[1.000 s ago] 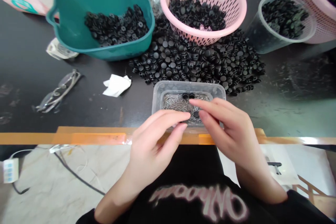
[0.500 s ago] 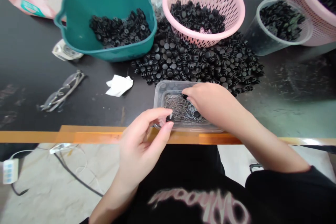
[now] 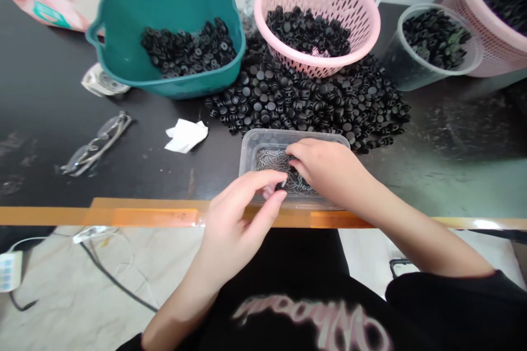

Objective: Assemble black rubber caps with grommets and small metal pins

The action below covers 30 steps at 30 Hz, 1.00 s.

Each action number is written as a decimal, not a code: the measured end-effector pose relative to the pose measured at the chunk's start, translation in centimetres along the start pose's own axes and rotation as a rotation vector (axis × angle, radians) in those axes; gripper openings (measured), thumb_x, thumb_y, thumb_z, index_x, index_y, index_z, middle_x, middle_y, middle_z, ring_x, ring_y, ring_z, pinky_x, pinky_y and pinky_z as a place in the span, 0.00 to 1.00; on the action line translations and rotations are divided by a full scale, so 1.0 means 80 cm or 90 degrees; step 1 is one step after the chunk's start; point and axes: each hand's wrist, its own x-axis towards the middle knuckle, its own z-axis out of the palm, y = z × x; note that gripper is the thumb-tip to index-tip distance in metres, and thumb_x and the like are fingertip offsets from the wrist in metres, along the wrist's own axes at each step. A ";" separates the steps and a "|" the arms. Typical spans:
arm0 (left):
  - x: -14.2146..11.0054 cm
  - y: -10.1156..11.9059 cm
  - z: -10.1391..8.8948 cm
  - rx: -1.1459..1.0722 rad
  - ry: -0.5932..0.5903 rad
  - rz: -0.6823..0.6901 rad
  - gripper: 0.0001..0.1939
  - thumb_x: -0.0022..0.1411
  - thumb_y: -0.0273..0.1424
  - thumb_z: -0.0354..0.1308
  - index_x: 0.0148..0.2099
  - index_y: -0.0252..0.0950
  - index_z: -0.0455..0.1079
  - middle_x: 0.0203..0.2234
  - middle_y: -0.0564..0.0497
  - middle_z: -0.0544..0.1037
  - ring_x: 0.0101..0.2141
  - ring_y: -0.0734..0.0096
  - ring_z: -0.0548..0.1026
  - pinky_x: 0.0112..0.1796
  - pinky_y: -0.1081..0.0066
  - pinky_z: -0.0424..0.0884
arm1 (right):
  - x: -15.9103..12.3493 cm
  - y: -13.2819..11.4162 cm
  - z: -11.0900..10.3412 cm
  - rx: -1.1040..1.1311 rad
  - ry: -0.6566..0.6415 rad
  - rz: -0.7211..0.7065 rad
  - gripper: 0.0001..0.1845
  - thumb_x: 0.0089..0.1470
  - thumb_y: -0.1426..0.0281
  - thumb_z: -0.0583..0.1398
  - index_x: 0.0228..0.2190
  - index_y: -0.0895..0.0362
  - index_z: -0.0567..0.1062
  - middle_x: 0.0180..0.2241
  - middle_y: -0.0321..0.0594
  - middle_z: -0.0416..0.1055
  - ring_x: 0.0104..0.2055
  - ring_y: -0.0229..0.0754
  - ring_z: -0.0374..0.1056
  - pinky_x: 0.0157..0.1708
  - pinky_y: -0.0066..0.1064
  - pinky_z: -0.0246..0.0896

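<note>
A person's two bare hands meet over a clear plastic box (image 3: 247, 151) of small metal springs (image 3: 272, 160), near the taped edge of a dark surface (image 3: 164, 181). The left hand (image 3: 233, 222) pinches a small black piece (image 3: 280, 186) between thumb and forefinger, above the near side of the box; a pale, thin bit shows beside it, perhaps a spring. The right hand (image 3: 331, 170) reaches inside the box, fingertips bent down among the springs; whether it grips anything, I cannot tell. Behind the box spreads a heap of black pieces (image 3: 267, 98), with a teal basin (image 3: 164, 86) and a pink basket (image 3: 317, 60) beyond, both holding more black parts.

The left pinch looks light, so a slip of the thumb could drop the piece or let a springy part jump away. The springs lie in a tangle, so fingers might lift several together, and a knock from either wrist could tip the box over the edge.

The right hand covers much of the box's contents, its fingertips are partly in shadow, and another pink basket (image 3: 489, 60) is cut off at upper right
</note>
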 end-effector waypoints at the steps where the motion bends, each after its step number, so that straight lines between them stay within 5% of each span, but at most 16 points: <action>1: 0.001 0.000 -0.001 0.001 0.004 0.012 0.12 0.70 0.25 0.60 0.52 0.44 0.73 0.38 0.58 0.78 0.36 0.80 0.77 0.43 0.76 0.74 | 0.001 0.001 0.002 0.007 -0.020 -0.012 0.09 0.65 0.77 0.57 0.40 0.61 0.79 0.40 0.45 0.78 0.34 0.42 0.72 0.26 0.32 0.49; 5: 0.002 -0.002 -0.006 0.002 0.023 0.028 0.14 0.69 0.23 0.59 0.53 0.44 0.73 0.38 0.57 0.78 0.36 0.78 0.77 0.42 0.74 0.74 | 0.005 -0.001 0.006 0.012 -0.074 -0.050 0.12 0.65 0.79 0.56 0.42 0.61 0.80 0.41 0.45 0.77 0.35 0.44 0.73 0.27 0.33 0.52; 13: -0.003 -0.005 -0.006 0.015 0.032 0.039 0.13 0.69 0.21 0.59 0.52 0.42 0.73 0.38 0.56 0.78 0.37 0.78 0.75 0.40 0.75 0.73 | -0.005 0.003 0.007 0.082 -0.054 -0.054 0.05 0.63 0.79 0.60 0.37 0.64 0.79 0.38 0.48 0.74 0.36 0.46 0.72 0.33 0.34 0.62; 17: 0.001 0.000 -0.002 0.013 0.024 0.065 0.12 0.68 0.21 0.59 0.50 0.40 0.73 0.35 0.55 0.75 0.35 0.77 0.73 0.39 0.74 0.73 | -0.021 0.001 -0.009 0.551 0.050 -0.052 0.07 0.61 0.76 0.64 0.41 0.58 0.80 0.39 0.40 0.76 0.35 0.39 0.73 0.36 0.32 0.70; 21: 0.007 0.009 0.001 -0.013 0.022 0.090 0.13 0.67 0.19 0.58 0.50 0.40 0.72 0.36 0.53 0.77 0.37 0.73 0.74 0.39 0.71 0.74 | -0.040 -0.014 -0.015 1.094 0.020 -0.032 0.08 0.62 0.75 0.64 0.43 0.54 0.80 0.33 0.33 0.78 0.35 0.36 0.77 0.37 0.27 0.75; 30: 0.014 0.024 0.013 0.089 0.088 0.161 0.13 0.67 0.17 0.60 0.50 0.36 0.74 0.41 0.52 0.78 0.41 0.78 0.75 0.46 0.75 0.76 | -0.049 -0.026 0.007 1.400 0.022 0.046 0.05 0.62 0.72 0.66 0.40 0.54 0.82 0.32 0.34 0.81 0.34 0.30 0.78 0.38 0.19 0.73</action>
